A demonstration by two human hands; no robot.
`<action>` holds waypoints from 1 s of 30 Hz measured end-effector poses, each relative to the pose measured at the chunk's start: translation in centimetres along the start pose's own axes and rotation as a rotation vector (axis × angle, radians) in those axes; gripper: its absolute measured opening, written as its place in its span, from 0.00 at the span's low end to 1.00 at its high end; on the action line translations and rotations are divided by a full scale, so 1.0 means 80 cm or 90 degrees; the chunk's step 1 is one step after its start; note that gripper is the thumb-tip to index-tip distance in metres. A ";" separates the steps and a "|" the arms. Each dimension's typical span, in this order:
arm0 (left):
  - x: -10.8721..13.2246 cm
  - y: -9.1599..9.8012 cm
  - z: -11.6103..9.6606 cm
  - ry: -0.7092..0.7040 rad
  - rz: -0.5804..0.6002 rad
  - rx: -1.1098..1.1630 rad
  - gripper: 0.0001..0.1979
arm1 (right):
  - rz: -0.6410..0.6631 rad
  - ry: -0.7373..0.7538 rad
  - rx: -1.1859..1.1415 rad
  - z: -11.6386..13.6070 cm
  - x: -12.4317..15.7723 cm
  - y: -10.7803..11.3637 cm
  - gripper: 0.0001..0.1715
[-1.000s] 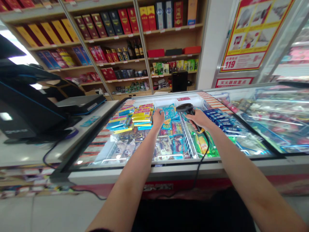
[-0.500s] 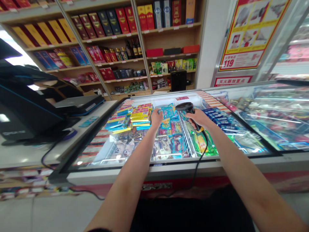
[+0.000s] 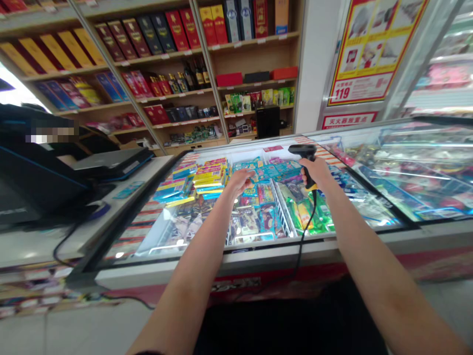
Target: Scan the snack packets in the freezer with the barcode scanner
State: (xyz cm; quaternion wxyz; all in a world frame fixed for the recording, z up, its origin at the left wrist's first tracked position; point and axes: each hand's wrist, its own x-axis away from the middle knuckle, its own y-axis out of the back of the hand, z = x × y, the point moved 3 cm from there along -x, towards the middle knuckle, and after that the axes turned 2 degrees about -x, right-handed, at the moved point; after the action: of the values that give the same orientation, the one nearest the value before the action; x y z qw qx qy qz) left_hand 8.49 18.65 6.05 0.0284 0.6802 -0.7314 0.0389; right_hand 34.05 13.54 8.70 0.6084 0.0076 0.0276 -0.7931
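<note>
My right hand [image 3: 316, 170] is wrapped around the handle of a black barcode scanner [image 3: 303, 152], held above the right part of the freezer. My left hand [image 3: 241, 183] has its fingers loosely stretched out, with nothing visible in them, over the glass lid. Just beyond its fingertips lie flat light-blue snack packets [image 3: 271, 171], spread toward the scanner. To the left of this hand rise stacks of yellow-and-blue packets [image 3: 210, 175]. Dark-blue packets [image 3: 338, 180] lie partly behind my right wrist.
The glass-topped freezer [image 3: 162, 234] holds bagged goods in white wire baskets [image 3: 280, 207]. From the scanner a black cable [image 3: 305, 236] hangs over the front edge. At left stands a counter [image 3: 129, 202] with a black till [image 3: 40, 177]; a person is partly visible behind it.
The scanner and my right hand have moved right and slightly up, away from the blue packets. My left hand's curled fingers have opened, and more blue packets show spread on the glass.
</note>
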 end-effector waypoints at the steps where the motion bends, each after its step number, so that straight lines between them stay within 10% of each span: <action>1: 0.002 -0.013 0.007 0.011 0.034 -0.019 0.10 | -0.018 0.000 -0.008 0.000 -0.002 0.002 0.08; 10: 0.007 -0.100 0.029 -0.083 0.037 -0.386 0.06 | -0.083 0.029 -0.018 -0.002 -0.010 0.006 0.08; 17: 0.034 -0.131 0.036 -0.349 -0.090 -0.824 0.36 | -0.084 0.053 0.028 -0.004 -0.013 0.002 0.06; 30: -0.014 -0.149 0.046 -0.308 0.056 -0.913 0.40 | -0.066 0.066 0.085 -0.006 -0.015 -0.002 0.07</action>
State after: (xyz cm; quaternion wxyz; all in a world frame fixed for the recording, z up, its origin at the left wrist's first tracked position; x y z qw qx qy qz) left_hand 20.49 18.51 2.47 0.3010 0.4550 -0.5896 -0.5956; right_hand 34.18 14.73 8.28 0.5624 0.0878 0.0065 -0.8222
